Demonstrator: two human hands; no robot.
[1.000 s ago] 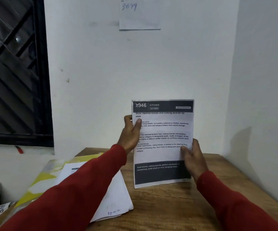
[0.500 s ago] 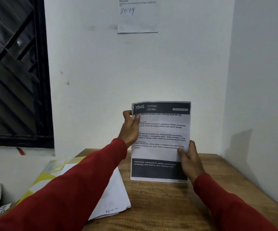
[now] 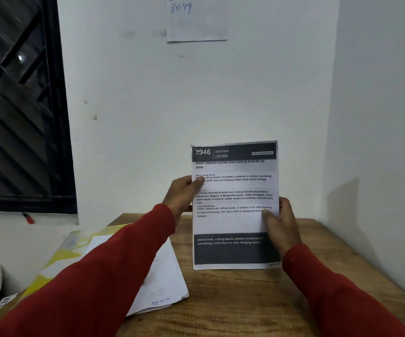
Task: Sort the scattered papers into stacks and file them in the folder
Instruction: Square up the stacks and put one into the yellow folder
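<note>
- worktop point(image 3: 257, 302): the paper stack point(image 3: 170, 283) on the yellow folder point(image 3: 58, 261) sits at the left edge, so a sleeve could probably knock it off
- printed sheet point(image 3: 235, 222): held upright over the worktop, it might buckle (thin paper)
- left hand point(image 3: 182, 198) and right hand point(image 3: 281, 227): each pinches a side edge, so uneven pulling could tear it

Plain red long sleeves, no markings, reach to the wrists of left hand point(image 3: 180, 197) and right hand point(image 3: 281, 226); hands bare.
</note>
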